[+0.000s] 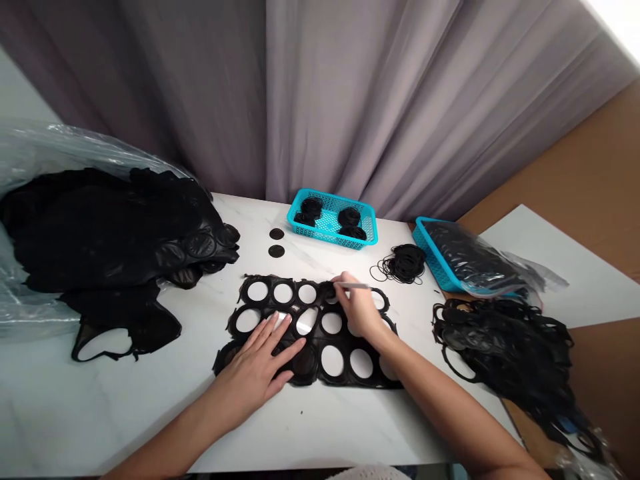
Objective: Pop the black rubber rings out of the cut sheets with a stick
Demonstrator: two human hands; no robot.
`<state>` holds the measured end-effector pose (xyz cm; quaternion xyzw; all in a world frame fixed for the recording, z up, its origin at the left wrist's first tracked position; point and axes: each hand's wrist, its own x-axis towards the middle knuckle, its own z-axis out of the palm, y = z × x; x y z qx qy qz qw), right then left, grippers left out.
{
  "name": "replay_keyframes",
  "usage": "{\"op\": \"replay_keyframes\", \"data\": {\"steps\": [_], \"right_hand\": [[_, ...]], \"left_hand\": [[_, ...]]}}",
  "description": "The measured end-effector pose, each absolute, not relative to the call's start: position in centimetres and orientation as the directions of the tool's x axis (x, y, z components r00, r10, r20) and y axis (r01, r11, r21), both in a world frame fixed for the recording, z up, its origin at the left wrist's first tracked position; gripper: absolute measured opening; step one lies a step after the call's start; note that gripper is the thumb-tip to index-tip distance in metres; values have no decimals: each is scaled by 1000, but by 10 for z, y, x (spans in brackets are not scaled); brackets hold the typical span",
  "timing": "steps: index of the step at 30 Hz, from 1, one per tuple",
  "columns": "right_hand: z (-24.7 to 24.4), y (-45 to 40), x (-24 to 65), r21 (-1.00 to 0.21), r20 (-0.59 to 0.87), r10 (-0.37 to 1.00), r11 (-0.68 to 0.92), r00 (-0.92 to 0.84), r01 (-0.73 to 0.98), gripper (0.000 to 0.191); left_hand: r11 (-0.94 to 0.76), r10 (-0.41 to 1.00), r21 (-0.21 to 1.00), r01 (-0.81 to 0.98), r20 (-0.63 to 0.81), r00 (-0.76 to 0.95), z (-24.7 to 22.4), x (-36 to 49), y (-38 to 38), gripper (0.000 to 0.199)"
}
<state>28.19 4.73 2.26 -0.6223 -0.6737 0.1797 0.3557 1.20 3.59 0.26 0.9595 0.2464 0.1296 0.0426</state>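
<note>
A perforated black sheet [319,340] lies flat on the counter [300,440], looking light, soft and stretchy, probably best held by its outer edge; its long axis runs left to right. The left hand [255,363] spreads its fingers [295,350] over it, gripping nothing, while the right hand [359,310] pinches a slim tool [354,285] near its far side

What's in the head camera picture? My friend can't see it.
A person's left hand rests on a holed black sheet; the right hand holds a thin tool at its far edge. Behind, a blue basket holds black bundles on the table.
</note>
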Motion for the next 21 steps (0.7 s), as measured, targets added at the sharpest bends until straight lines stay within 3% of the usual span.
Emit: {"op": "replay_keyframes", "data": {"steps": [3,11,15,21], "right_hand": [[33,44,295,-722,235,968,112,90,683,15],[42,-18,250,-746,98,922,317,-373,586,15],[38,-27,244,-820,57,886,304,-460,485,8],[37,-25,243,-839,44,870,299,-491,455,8]], "left_hand": [[-876,483,133,465,258,837,8,13,28,49],[-881,471,91,464,259,843,0,5,-25,49],[-881,473,95,464,212,855,-1,-2,-29,58],[-875,481,149,460,176,859,3,-5,-27,61]]}}
